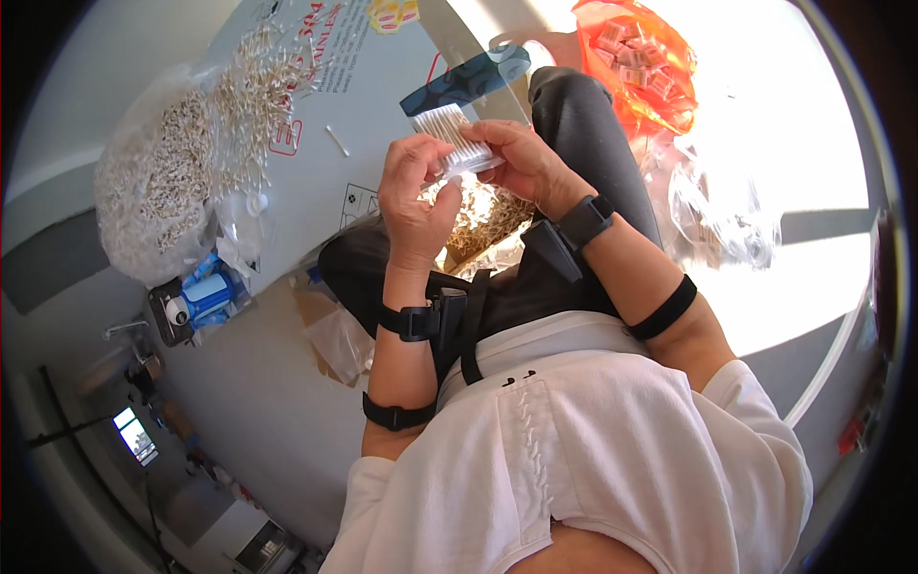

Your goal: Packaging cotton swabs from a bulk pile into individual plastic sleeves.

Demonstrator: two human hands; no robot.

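A neat row of white cotton swabs [438,125] stands in a small clear plastic case [470,165], held up between my hands over the table's near edge. My right hand [528,161] grips the case from its right side, thumb across the swabs. At its left end, the fingers of my left hand [418,182] are bent against the swabs and case, thumb apart below. How firmly the left fingers hold it is partly hidden. One loose swab [337,141] lies on the grey table [363,105], left of the case. Below the hands, a carton full of loose swabs [486,218] sits between my legs.
Loose swabs [256,110] lie heaped on the table's left side, beside a large clear bag of swabs [158,177]. A dark blue patterned strip [469,80] is beyond the hands. An orange bag of small packs [636,62] and clear plastic bags [722,215] lie right. A blue bottle [206,294] stands left.
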